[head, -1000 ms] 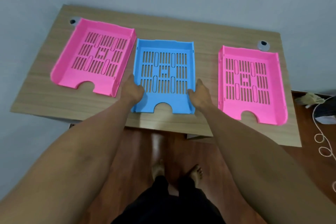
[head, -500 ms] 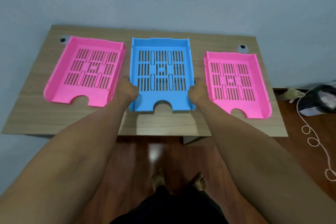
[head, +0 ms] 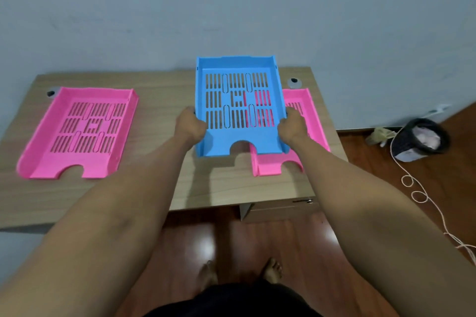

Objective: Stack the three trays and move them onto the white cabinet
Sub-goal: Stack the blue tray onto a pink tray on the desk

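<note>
I hold the blue slotted tray (head: 238, 147) lifted off the wooden desk (head: 159, 188). My left hand (head: 189, 127) grips its left wall and my right hand (head: 292, 127) grips its right wall. The blue tray hangs partly over the right pink tray (head: 313, 116), which lies on the desk beneath it and shows through the slots. Another pink tray (head: 46, 162) lies flat on the desk's left side. No white cabinet is in view.
A grey wall rises behind the desk. Two round cable grommets (head: 293, 81) sit near the desk's back corners. On the wooden floor at right stand a dark bin (head: 422, 140) and a looping white cord (head: 417, 195). My bare feet show below.
The blue tray has come up off the desk and shifted right, over the right pink tray. Both hands kept their grip on its sides. The view has swung rightward.
</note>
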Demonstrator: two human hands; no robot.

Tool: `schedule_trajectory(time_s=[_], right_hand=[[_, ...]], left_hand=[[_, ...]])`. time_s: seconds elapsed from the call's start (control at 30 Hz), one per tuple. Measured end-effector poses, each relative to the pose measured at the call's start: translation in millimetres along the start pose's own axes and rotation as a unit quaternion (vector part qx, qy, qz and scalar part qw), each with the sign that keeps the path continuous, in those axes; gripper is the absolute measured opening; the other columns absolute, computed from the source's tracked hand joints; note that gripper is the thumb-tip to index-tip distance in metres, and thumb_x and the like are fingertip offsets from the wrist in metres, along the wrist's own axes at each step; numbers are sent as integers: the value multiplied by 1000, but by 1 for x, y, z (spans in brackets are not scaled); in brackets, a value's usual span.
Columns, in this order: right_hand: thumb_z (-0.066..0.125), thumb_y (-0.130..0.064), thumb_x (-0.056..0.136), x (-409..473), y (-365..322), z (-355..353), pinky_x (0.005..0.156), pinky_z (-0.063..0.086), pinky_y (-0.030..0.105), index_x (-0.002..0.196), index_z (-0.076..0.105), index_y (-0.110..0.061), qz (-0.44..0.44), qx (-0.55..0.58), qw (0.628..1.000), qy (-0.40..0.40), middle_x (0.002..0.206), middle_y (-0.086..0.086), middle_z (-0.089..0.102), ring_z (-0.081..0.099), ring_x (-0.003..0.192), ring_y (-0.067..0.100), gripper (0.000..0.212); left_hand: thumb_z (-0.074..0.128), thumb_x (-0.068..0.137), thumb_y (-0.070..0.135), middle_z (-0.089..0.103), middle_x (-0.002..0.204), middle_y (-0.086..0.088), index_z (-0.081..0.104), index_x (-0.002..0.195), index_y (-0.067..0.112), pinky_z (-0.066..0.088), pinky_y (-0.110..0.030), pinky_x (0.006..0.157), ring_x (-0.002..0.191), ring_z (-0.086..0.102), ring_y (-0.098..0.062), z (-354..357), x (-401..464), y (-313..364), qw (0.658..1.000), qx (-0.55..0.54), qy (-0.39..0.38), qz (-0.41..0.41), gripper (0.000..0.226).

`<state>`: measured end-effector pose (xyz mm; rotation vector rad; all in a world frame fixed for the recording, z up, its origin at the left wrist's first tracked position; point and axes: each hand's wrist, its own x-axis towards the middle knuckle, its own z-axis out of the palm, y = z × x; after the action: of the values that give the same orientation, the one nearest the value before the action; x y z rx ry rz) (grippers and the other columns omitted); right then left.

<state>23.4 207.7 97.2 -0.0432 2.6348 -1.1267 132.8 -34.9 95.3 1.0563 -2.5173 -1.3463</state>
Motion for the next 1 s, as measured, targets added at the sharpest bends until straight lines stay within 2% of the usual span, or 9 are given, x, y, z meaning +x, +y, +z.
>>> schedule_trajectory(time_s=[0.07, 0.17, 0.3, 0.47, 0.63, 0.7, 0.8, 0.9, 1.0], right_hand=[[42, 2, 103, 7, 16, -21, 73, 59, 37, 124, 61, -5, 0, -20, 1000, -1, 110, 9, 71, 66, 87, 26, 29], [42, 0, 104, 14, 38, -50, 68, 52, 31, 118, 59, -6, 7, -40, 999, 5, 105, 9, 66, 62, 83, 24, 22], [43, 0, 98, 29, 71, -77, 78, 50, 34, 123, 61, -3, 15, -52, 998, 17, 119, 19, 69, 66, 97, 37, 31], [42, -1, 103, 41, 98, -97, 72, 42, 26, 125, 59, -1, 24, -64, 998, -6, 107, 9, 63, 56, 85, 25, 27], [43, -6, 106, 47, 116, -101, 50, 36, 18, 126, 57, -5, 20, -56, 998, -34, 106, 5, 60, 52, 65, 6, 24], [44, -7, 107, 46, 122, -98, 50, 35, 17, 127, 56, -6, 22, -53, 998, -41, 105, 4, 59, 49, 63, 1, 24], [42, -6, 106, 46, 127, -93, 50, 36, 17, 128, 56, -8, 23, -31, 999, -37, 107, 5, 63, 54, 66, 6, 26], [43, -8, 107, 46, 130, -91, 51, 40, 18, 128, 57, -9, 30, -9, 999, -32, 105, 3, 64, 55, 65, 2, 25], [41, -16, 109, 46, 131, -93, 53, 44, 19, 125, 54, -17, 36, 26, 998, -45, 98, -3, 63, 58, 67, 1, 21]], left_hand=[[50, 86, -1, 75, 112, -12, 69, 114, 4, 52, -33, 73, 95, 70, -29, 23, -6, 15, 1000, 2, -8, -2, 34], [48, 85, 0, 74, 113, -12, 69, 114, 6, 56, -36, 76, 96, 69, -29, 56, -16, 33, 1000, -3, -25, -10, 36], [47, 76, 10, 75, 112, -14, 69, 111, 7, 61, -46, 86, 101, 71, -34, 95, -23, 48, 999, -1, -37, -12, 41], [49, 86, 5, 74, 112, -11, 67, 114, 5, 60, -42, 83, 100, 71, -31, 132, -26, 58, 999, 4, -39, -18, 33], [52, 95, 4, 71, 119, -13, 61, 120, 3, 59, -41, 82, 97, 68, -26, 153, -30, 58, 998, 3, -41, -41, 27], [53, 97, 4, 70, 122, -13, 59, 123, 3, 59, -40, 82, 97, 67, -25, 158, -31, 56, 998, 2, -40, -51, 27], [53, 99, 6, 67, 119, -8, 56, 127, 3, 58, -38, 81, 97, 64, -22, 163, -33, 54, 998, 1, -33, -55, 28], [52, 101, 9, 62, 116, -6, 54, 130, 5, 54, -35, 79, 98, 61, -20, 164, -36, 54, 998, -10, -27, -53, 29], [51, 103, 13, 61, 114, -6, 47, 135, 8, 54, -32, 72, 99, 62, -20, 164, -37, 50, 996, -35, -43, -64, 32]])
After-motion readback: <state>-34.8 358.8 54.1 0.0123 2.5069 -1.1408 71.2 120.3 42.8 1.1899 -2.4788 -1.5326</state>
